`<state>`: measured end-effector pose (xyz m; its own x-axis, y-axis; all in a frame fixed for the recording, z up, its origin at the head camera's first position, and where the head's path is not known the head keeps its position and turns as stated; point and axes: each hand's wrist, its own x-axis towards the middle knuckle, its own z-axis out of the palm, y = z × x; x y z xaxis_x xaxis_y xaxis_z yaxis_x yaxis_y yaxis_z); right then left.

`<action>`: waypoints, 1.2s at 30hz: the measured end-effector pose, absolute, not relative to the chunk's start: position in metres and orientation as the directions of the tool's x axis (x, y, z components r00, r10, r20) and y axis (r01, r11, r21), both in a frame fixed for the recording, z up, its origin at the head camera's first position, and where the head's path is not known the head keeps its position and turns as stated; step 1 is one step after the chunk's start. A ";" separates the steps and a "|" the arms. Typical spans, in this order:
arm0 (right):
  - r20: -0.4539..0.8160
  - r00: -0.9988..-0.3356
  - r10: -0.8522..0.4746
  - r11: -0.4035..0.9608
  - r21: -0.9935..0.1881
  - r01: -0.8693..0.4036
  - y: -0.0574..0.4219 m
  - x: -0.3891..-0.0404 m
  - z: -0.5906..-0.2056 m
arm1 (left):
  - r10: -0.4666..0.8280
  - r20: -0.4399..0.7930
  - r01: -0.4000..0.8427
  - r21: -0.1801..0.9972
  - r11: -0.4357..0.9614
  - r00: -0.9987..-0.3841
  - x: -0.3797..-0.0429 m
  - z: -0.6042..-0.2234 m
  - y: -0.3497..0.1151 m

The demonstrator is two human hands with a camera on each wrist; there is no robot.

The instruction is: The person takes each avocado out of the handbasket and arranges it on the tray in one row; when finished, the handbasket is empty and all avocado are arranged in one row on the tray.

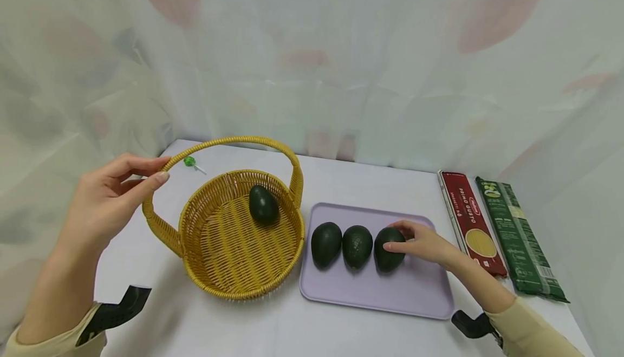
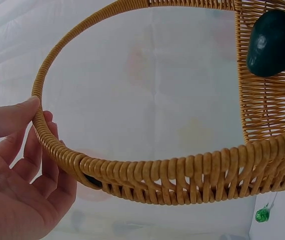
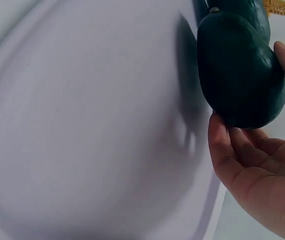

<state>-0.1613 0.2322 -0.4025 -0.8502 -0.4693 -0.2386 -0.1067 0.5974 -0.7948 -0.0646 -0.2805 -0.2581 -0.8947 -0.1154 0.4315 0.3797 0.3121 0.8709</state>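
My left hand [image 1: 113, 189] pinches the handle [image 1: 239, 140] of a round yellow wicker basket [image 1: 195, 273] between thumb and fingers, at the left side of its arch. One dark green avocado [image 1: 264, 205] lies inside the basket, towards its right wall. To the right, my right hand [image 1: 423, 242] grips another avocado [image 3: 240, 70], thumb on one side and fingers on the other. That avocado is the rightmost of three in a row over a lilac tray [image 1: 370, 297]; the middle avocado [image 1: 357, 247] and the left avocado [image 1: 326, 245] lie beside it.
Right of the tray lie a red spaghetti pack [image 1: 473, 221] and a green pack [image 1: 519, 240]. A green-wrapped lollipop [image 1: 190, 161] lies behind the basket at the far left. A patterned sheet [image 1: 312, 75] hangs behind the white table [image 1: 234, 330].
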 end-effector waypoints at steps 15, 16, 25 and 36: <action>-0.188 -0.837 -0.513 0.631 -0.744 -0.219 0.233 -0.163 -0.402 | -0.125 0.421 0.364 0.873 0.325 -0.898 -0.065 -0.258 -0.282; -0.184 -0.836 -0.517 0.634 -0.739 -0.229 0.233 -0.163 -0.400 | -0.126 0.418 0.357 0.870 0.339 -0.900 -0.065 -0.258 -0.281; -0.085 -0.820 -0.566 0.618 -0.703 -0.353 0.234 -0.167 -0.390 | -0.134 0.400 0.330 0.870 0.366 -0.907 -0.064 -0.256 -0.281; 0.055 -0.861 -0.505 0.614 -0.678 -0.404 0.215 -0.169 -0.368 | -0.140 0.395 0.327 0.877 0.352 -0.908 -0.064 -0.255 -0.280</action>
<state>-0.1694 0.2148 -0.3680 -0.8611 -0.5055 0.0550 -0.4038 0.6140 -0.6781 -0.0641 -0.2803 -0.2553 -0.9082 -0.1399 0.3945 0.3269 0.3515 0.8772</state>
